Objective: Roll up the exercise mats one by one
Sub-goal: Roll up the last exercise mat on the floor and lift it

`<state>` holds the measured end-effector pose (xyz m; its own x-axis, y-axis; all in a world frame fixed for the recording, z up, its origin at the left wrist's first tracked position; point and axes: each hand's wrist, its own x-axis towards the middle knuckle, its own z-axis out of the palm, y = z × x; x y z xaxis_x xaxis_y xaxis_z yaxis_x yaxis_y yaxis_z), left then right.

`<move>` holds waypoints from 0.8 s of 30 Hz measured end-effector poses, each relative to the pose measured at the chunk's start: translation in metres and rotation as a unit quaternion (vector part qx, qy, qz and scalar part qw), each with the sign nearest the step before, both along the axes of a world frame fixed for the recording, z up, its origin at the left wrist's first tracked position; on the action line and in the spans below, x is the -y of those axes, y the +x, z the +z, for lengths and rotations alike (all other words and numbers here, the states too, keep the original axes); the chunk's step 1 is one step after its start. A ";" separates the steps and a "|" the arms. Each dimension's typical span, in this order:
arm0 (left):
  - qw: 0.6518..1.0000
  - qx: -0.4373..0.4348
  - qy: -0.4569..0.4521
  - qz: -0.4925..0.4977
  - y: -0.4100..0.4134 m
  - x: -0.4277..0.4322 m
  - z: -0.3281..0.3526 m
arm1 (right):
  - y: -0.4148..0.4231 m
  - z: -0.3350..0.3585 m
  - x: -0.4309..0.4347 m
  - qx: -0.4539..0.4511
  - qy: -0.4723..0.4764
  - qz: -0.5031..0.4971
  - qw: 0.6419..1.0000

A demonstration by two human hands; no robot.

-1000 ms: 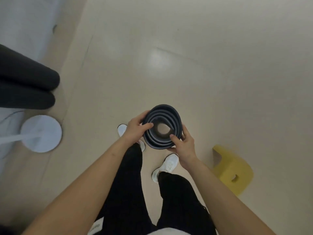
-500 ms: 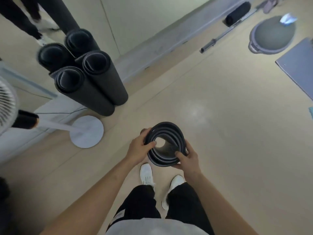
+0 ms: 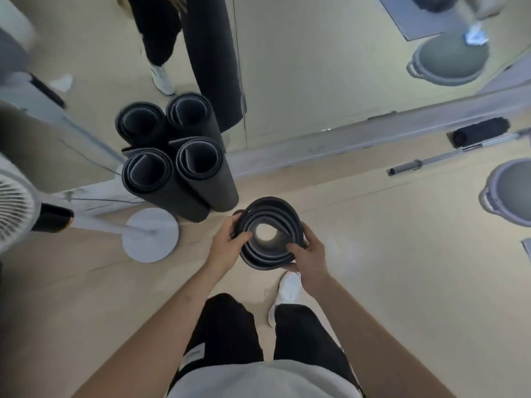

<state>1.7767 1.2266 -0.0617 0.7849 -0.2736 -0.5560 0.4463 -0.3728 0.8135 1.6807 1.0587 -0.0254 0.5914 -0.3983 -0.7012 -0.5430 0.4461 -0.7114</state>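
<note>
I hold a rolled dark exercise mat point(image 3: 268, 255) upright in front of me, looking down through its hollow core at the floor. My left hand point(image 3: 227, 248) grips the roll's left rim, fingers hooked over the edge. My right hand point(image 3: 309, 255) grips the right rim, thumb over the coils. Two rolled dark mats point(image 3: 172, 179) stand upright against the mirror wall just beyond and left of my hands, with their reflections point(image 3: 161, 119) behind them.
A white fan with round base point(image 3: 150, 235) stands left of my hands. A mirror wall with grey ledge point(image 3: 373, 130) runs across. A barbell bar point(image 3: 448, 158), a foam roller point(image 3: 478, 135) and a grey balance dome point(image 3: 510, 191) lie right.
My view has swung up and forward toward the mirror wall. The standing rolled mats and the fan have come closer. Both hands keep the same grip on the roll.
</note>
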 end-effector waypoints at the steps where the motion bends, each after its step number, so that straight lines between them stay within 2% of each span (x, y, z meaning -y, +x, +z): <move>1: 1.000 -0.006 -0.006 0.017 0.009 0.009 -0.002 | 0.016 -0.001 0.014 -0.007 -0.004 0.023 1.000; 5: 0.996 -0.036 -0.028 0.074 0.047 0.041 -0.011 | 0.082 -0.007 0.056 -0.033 -0.032 0.101 0.994; 11: 0.986 -0.078 -0.085 0.124 0.114 0.071 -0.058 | 0.180 -0.050 0.097 -0.090 -0.043 0.152 0.983; 15: 0.985 -0.094 -0.054 0.131 0.161 0.084 -0.094 | 0.242 -0.088 0.115 -0.117 -0.055 0.185 0.974; 24: 0.954 -0.102 0.000 0.283 0.224 0.127 -0.143 | 0.363 -0.151 0.135 -0.132 -0.078 0.246 0.957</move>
<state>2.0007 1.1000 -0.2051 0.6827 0.1615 -0.7126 0.7248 -0.0262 0.6885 2.0440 0.9240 -0.1764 0.5455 -0.2292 -0.8062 -0.8296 -0.0105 -0.5583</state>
